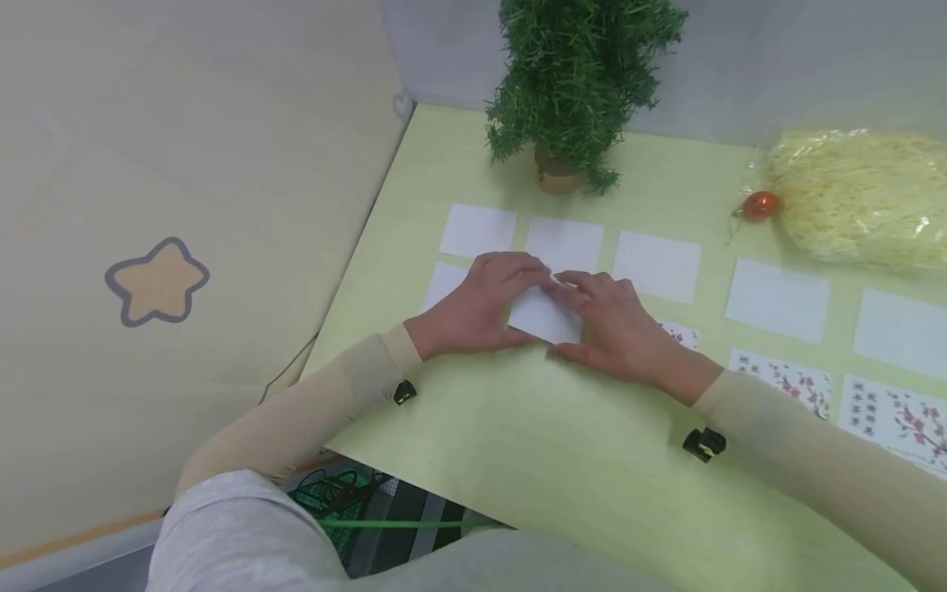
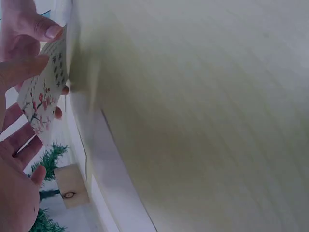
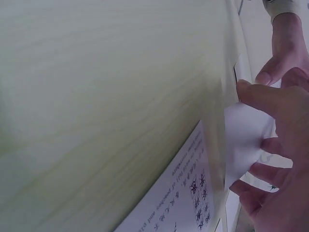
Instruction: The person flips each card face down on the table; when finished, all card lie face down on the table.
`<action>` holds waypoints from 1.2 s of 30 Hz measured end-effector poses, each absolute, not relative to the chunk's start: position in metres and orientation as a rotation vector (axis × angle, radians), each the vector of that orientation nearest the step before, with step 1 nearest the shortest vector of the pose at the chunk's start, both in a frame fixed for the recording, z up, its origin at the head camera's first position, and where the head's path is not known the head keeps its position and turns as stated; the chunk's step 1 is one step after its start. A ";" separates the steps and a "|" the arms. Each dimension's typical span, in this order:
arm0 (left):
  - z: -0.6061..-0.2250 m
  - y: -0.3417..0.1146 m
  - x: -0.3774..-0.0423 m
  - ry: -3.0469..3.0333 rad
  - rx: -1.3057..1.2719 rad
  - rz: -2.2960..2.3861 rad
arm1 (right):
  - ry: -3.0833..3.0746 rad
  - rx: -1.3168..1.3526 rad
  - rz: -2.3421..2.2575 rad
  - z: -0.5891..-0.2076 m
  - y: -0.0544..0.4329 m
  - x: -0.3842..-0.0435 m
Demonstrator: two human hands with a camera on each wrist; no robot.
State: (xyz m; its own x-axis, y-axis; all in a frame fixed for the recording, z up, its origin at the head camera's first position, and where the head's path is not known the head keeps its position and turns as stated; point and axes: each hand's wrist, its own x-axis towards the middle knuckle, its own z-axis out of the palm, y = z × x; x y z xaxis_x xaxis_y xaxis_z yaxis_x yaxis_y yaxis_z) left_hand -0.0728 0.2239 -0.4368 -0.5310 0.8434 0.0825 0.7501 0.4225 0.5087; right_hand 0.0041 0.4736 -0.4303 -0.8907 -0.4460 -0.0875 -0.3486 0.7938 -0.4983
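Observation:
Both hands hold a small card [image 1: 543,314] tilted up off the pale green table [image 1: 473,427]. My left hand [image 1: 484,304] grips its left side, thumb at the lower edge and fingers at the upper one. From the other side, my right hand [image 1: 617,325] grips it in the same way. In the head view the card's white back shows. The left wrist view shows its printed face [image 2: 46,92], with pink blossoms and dark characters. A printed card [image 3: 176,193] lies near my right hand in the right wrist view.
White cards [image 1: 657,266] lie in a row beyond the hands. Blossom-printed cards [image 1: 784,382] form a nearer row to the right. Behind stands a small artificial tree [image 1: 584,82]. At the back right are a red ornament [image 1: 759,205] and a clear bag of yellow shreds [image 1: 866,197].

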 end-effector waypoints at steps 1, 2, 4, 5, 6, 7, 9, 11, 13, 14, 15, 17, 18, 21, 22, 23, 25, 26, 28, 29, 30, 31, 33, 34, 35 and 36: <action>-0.440 0.225 -0.073 2.488 1.490 0.677 | 2.788 -0.625 -0.677 -0.431 0.475 0.005; -0.443 0.226 -0.073 2.481 1.552 0.621 | 2.796 -0.634 -0.643 -0.432 0.476 0.006; -0.448 0.228 -0.072 2.469 1.643 0.533 | 2.817 -0.663 -0.586 -0.435 0.479 0.008; -0.451 0.229 -0.072 2.464 1.679 0.500 | 2.830 -0.682 -0.565 -0.436 0.480 0.009; -0.453 0.230 -0.072 2.460 1.710 0.473 | 2.845 -0.709 -0.547 -0.438 0.482 0.010; -0.454 0.231 -0.071 2.456 1.733 0.452 | 2.859 -0.733 -0.534 -0.439 0.484 0.012; -0.457 0.233 -0.071 2.449 1.770 0.430 | 2.888 -0.774 -0.508 -0.441 0.487 0.015; -0.457 0.237 -0.071 2.439 1.796 0.427 | 2.917 -0.806 -0.481 -0.441 0.491 0.018; -0.458 0.240 -0.071 2.432 1.800 0.411 | 2.936 -0.808 -0.463 -0.441 0.493 0.020; -0.457 0.242 -0.071 2.429 1.799 0.402 | 2.940 -0.800 -0.458 -0.440 0.494 0.021; -0.457 0.243 -0.072 2.431 1.797 0.386 | 2.940 -0.789 -0.463 -0.440 0.495 0.021; -0.454 0.244 -0.072 2.449 1.789 0.364 | 2.934 -0.763 -0.479 -0.437 0.496 0.022; -0.453 0.244 -0.072 2.462 1.784 0.361 | 2.930 -0.747 -0.492 -0.435 0.497 0.022; -0.445 0.245 -0.071 2.493 1.800 0.394 | 2.931 -0.695 -0.520 -0.425 0.504 0.026; -0.441 0.247 -0.069 2.497 1.810 0.416 | 2.933 -0.673 -0.520 -0.421 0.508 0.028; -0.437 0.248 -0.067 2.495 1.823 0.437 | 2.934 -0.647 -0.518 -0.417 0.513 0.031; -0.431 0.255 -0.062 2.474 1.850 0.457 | 2.928 -0.588 -0.507 -0.411 0.526 0.040; -0.428 0.261 -0.060 2.466 1.859 0.446 | 2.925 -0.560 -0.499 -0.410 0.534 0.045; -0.425 0.275 -0.053 2.445 1.858 0.401 | 2.914 -0.502 -0.473 -0.409 0.549 0.056; -0.424 0.283 -0.050 2.433 1.850 0.376 | 2.910 -0.477 -0.460 -0.409 0.556 0.061; -0.424 0.291 -0.048 2.425 1.840 0.345 | 2.905 -0.455 -0.447 -0.410 0.562 0.066; -0.425 0.298 -0.046 2.416 1.827 0.318 | 2.902 -0.433 -0.441 -0.411 0.567 0.070; -0.429 0.313 -0.043 2.397 1.792 0.285 | 2.893 -0.393 -0.423 -0.412 0.574 0.075; -0.431 0.320 -0.043 2.385 1.777 0.279 | 2.890 -0.379 -0.420 -0.413 0.577 0.076; -0.434 0.327 -0.042 2.374 1.764 0.278 | 2.888 -0.366 -0.427 -0.414 0.580 0.078; -0.437 0.333 -0.042 2.363 1.756 0.273 | 2.881 -0.347 -0.434 -0.416 0.583 0.079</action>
State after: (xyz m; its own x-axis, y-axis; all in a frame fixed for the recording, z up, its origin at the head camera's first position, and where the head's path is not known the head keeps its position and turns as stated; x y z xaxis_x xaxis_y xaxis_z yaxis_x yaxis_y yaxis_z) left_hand -0.0420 0.3328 -0.4370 -0.2836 0.9582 -0.0383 0.9243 0.2838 0.2552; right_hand 0.0790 0.5828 -0.4157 -0.9509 -0.2602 -0.1676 -0.1993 0.9291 -0.3116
